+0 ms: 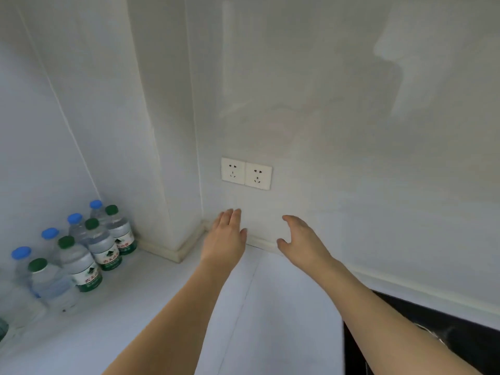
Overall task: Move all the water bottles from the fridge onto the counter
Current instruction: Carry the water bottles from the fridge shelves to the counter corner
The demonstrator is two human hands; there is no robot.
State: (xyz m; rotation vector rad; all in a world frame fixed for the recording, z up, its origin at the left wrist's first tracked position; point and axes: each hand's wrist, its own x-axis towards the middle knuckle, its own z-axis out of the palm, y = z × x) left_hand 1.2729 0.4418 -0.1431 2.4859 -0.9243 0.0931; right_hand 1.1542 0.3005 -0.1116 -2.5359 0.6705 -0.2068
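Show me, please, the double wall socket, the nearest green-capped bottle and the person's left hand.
Double wall socket (246,173), head view: seam between its plates.
Nearest green-capped bottle (38,265), head view: its cap.
Left hand (226,234), head view: its back.

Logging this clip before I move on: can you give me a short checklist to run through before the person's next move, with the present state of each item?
1. Left hand free to take a bottle: ok, fingers straight, holding nothing.
2. Right hand free: ok, open and holding nothing.
3. Bottles already on the counter standing upright: ok, the green-capped bottles and blue-capped bottles stand in a cluster at the left wall.
4. Free counter space for more bottles: ok, bare surface lies under both forearms.
5. Fridge emptied of water bottles: cannot tell, the fridge is out of view.
6. Dark sink edge at the right kept free of bottles: ok.
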